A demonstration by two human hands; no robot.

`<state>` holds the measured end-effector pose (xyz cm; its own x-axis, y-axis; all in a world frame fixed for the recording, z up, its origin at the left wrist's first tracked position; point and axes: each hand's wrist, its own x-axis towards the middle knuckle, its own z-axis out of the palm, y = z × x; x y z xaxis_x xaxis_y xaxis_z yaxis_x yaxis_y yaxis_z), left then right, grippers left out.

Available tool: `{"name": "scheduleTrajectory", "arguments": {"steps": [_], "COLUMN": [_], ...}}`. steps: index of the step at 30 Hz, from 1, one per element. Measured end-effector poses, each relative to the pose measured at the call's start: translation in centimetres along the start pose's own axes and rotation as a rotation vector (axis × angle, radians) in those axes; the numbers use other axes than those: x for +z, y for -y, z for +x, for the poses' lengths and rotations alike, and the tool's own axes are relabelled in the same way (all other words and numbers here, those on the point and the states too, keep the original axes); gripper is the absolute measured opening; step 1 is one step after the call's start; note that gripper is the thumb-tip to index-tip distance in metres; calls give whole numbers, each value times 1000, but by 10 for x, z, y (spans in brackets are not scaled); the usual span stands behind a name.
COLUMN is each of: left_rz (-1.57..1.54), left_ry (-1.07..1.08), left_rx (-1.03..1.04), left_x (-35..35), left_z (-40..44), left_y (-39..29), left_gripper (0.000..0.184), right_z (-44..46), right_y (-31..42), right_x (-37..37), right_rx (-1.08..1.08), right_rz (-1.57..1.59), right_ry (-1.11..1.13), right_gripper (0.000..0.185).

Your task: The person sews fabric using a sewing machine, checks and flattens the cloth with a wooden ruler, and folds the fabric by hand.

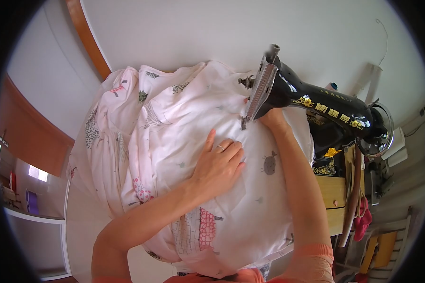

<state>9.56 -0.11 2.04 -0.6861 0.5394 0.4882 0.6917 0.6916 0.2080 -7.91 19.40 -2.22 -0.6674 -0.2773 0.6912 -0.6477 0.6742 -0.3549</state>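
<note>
A large white cloth printed with pink and grey trees and animals spreads in folds over the sewing area. My left hand, with a ring on one finger, rests on it palm down, some fingers stretched and others slightly bent. The black sewing machine with gold lettering stands at the right, its needle and presser foot end over the cloth. My right hand reaches behind the machine's head on the cloth; the metal faceplate hides most of its fingers.
The machine's handwheel is at the far right, above a wooden drawer. A pink cloth hangs beside it. A metal rack stands lower right. A white wall rises behind the cloth.
</note>
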Motion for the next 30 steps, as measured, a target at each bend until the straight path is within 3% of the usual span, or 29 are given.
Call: {"name": "scheduleTrajectory", "arguments": {"steps": [7, 11, 16, 18, 24, 27, 29, 30], "left_rz": [-27, -36, -42, -51, -38, -32, -47, -45], "left_ry": [-14, -37, -50, -53, -66, -88, -120, -128], "left_rx": [6, 18, 19, 21, 34, 55, 72, 73], "left_x": [5, 7, 9, 9, 10, 11, 13, 15], "left_z": [6, 9, 13, 14, 16, 15, 16, 16], "left_y": [9, 14, 17, 18, 22, 22, 23, 24], "left_gripper": [20, 18, 15, 14, 14, 14, 15, 15], "right_z": [5, 6, 9, 11, 3, 4, -28, -37], "right_y": [-11, -14, -21, -19, -19, 73, 99, 116], "right_x": [2, 2, 8, 12, -7, -96, -127, -149], "right_rx": [-136, -83, 12, -77, -158, 205, 128, 181], "right_rz": [-31, 49, 122, 11, -292, -287, -143, -103], "right_ry": [-9, 23, 58, 25, -62, 624, 290, 246], "right_gripper": [17, 18, 33, 43, 31, 21, 8, 8]}}
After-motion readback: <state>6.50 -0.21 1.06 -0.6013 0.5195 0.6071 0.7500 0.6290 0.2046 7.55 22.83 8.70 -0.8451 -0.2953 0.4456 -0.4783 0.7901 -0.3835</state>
